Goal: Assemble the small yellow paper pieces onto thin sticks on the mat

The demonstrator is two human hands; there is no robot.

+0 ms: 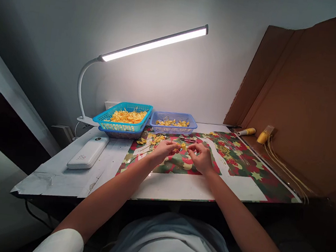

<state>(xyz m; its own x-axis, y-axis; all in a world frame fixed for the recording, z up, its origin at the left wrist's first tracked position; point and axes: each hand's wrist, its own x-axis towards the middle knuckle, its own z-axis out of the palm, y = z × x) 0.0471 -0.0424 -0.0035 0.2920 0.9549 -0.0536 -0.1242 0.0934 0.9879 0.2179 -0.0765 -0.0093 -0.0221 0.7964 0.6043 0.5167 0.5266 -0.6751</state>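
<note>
Over the middle of the table, my left hand (165,150) and my right hand (200,156) face each other with a small gap between them. A small yellow petal-like piece (183,145) spans that gap, pinched by the fingers of both hands. Its finer details are too small to make out. Just beyond my left hand lies a loose pile of yellow petal-like pieces (153,140) with thin stems. Pliers with dark red handles (188,140) rest on the patterned cover behind my fingers.
A turquoise basket (100,120) of yellow pieces stands at the back left, stacked on another. Beside it is a blue-violet basket (172,129). A lamp (154,43) arches above; a white power bank (88,152) lies left. Cardboard (307,99) walls the right side, near a yellow spool (265,134).
</note>
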